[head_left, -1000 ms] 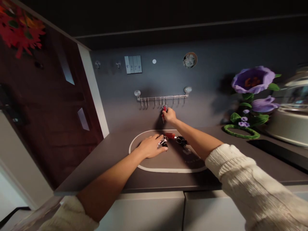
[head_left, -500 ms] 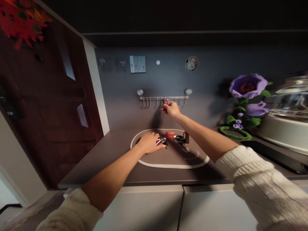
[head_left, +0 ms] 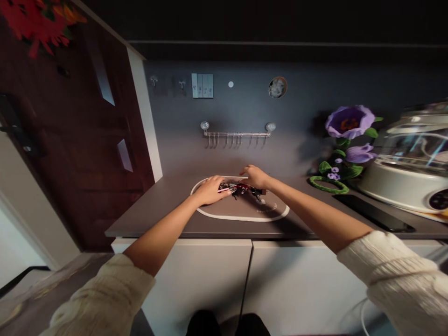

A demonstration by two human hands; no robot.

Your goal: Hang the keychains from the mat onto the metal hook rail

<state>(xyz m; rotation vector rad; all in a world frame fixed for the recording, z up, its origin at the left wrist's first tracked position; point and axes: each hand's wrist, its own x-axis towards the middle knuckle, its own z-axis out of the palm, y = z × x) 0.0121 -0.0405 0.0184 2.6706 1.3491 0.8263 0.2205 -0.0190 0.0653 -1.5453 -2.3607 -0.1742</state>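
My left hand [head_left: 209, 190] rests on the left part of an oval mat [head_left: 241, 218]. Its fingers and thumb are closed about a bunch of keys [head_left: 224, 188] with a pink strip. Just right of it, my right hand [head_left: 256, 178] is low over the mat's far side, one finger stretched out leftward. Its lower fingers are at a red keychain [head_left: 240, 186], partly hidden beneath the hand. More dark keys [head_left: 256, 195] and a brown tag [head_left: 263, 192] lie under and beside the right hand.
A clear rail with hooks [head_left: 238, 135] is fixed on the wall behind. At the right stand purple crocheted flowers [head_left: 350, 122], a black phone-like slab [head_left: 374, 212] and a white domed appliance [head_left: 413, 172]. A dark red door [head_left: 94, 186] is at the left.
My right hand has come down from the hook rail to the mat, and the red keychain no longer shows at the rail. My left hand stays on the keys. The view has shifted slightly.
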